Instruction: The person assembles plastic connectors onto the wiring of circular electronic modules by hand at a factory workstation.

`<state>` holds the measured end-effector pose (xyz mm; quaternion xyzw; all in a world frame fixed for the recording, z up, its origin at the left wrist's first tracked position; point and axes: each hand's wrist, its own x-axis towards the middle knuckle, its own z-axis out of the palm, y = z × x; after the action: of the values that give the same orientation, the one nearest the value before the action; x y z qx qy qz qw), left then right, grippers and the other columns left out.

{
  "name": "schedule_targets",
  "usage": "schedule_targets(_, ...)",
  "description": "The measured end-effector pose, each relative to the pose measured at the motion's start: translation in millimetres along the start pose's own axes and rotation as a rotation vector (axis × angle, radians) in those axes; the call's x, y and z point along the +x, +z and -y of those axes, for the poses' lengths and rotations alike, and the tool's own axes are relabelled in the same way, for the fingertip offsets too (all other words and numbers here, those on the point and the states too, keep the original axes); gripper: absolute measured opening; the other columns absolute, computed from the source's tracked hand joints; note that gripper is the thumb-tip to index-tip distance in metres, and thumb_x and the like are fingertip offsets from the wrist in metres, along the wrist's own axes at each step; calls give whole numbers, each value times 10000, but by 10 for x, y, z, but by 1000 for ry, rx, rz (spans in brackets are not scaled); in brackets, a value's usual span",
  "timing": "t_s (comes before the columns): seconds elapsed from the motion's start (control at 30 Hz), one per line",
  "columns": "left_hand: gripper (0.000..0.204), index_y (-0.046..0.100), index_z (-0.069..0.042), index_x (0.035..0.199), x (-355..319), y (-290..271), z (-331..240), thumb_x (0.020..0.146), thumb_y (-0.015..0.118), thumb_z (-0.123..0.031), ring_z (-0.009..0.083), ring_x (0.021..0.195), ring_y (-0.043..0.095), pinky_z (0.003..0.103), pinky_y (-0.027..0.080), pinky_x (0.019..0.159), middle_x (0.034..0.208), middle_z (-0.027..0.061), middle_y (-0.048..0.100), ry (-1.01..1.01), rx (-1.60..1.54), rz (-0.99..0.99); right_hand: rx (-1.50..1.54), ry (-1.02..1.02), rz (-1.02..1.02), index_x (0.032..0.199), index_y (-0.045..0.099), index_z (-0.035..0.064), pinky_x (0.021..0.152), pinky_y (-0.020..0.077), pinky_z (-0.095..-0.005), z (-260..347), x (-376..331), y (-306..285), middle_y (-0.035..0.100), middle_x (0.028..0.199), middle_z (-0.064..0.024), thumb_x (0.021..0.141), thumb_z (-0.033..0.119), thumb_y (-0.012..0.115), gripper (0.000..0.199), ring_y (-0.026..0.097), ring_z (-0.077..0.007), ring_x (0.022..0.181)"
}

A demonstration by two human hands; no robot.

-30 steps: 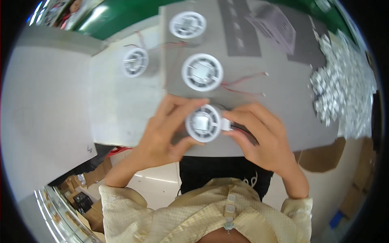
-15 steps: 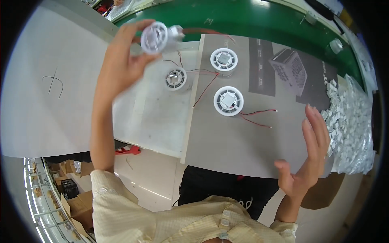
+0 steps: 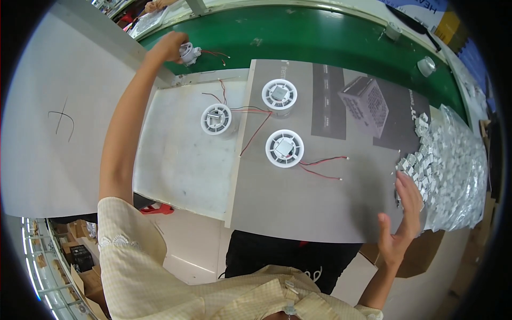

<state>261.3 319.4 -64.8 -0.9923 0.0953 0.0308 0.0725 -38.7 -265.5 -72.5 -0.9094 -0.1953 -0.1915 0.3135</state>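
Clearly, the hands (image 3: pixel 169 47) (image 3: pixel 403 228) are well apart, left arm (image 3: pixel 121 133) stretched forward.

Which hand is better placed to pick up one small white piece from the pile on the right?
Probably the right hand: it is open beside the white pieces. The left hand is far away, at a white round part.

shirt (image 3: pixel 224 304): pale yellow, checked | left sleeve (image 3: pixel 128 266): scalloped trim (image 3: pixel 120 241)
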Motion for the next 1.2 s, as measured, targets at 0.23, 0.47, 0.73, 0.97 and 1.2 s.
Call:
schedule_targets(0.23,664,518,-83,1368,-323,-200,-571,753,767,-54,383,1254,532,439,441,1046,1350,188,575,177,116,-444,-74,139,-86,1207,668,10,1053,411,-415,-99,-47,-98,672,1227,-133,816,55,723,398,572,-341,1201)
schedule_targets(0.47,281,667,-42,1082,-918,-1047,-3057,820,739,-115,344,969,643,419,522,817,1069,136,681,560,-139,-430,-342,305,-185,1135,684,29,951,444,-411,-417,23,-416,680,1084,-135,852,57,713,286,585,-317,1054)
schedule_targets(0.73,231,682,-48,1009,-1419,-1146,-3674,808,751,-140,301,881,642,407,522,722,906,104,646,641,-186,-206,-622,270,-127,1264,625,111,878,391,-425,-302,-142,210,551,1256,-103,828,127,749,453,505,-302,1110)
schedule_targets(0.97,252,697,-51,1041,-1585,-1211,-3434,821,756,-159,331,892,636,416,510,757,968,127,670,402,-206,-222,-486,190,-274,1124,692,104,853,417,-415,-557,-238,437,608,1155,-49,811,61,742,320,526,-292,1042)
schedule_targets(1.2,232,701,-32,992,-400,-1063,-3017,838,734,-203,371,942,649,456,517,809,938,160,695,377,-152,-269,-393,148,-333,1056,689,36,810,506,-394,-578,-223,501,661,1045,-67,789,-38,716,279,564,-302,964)
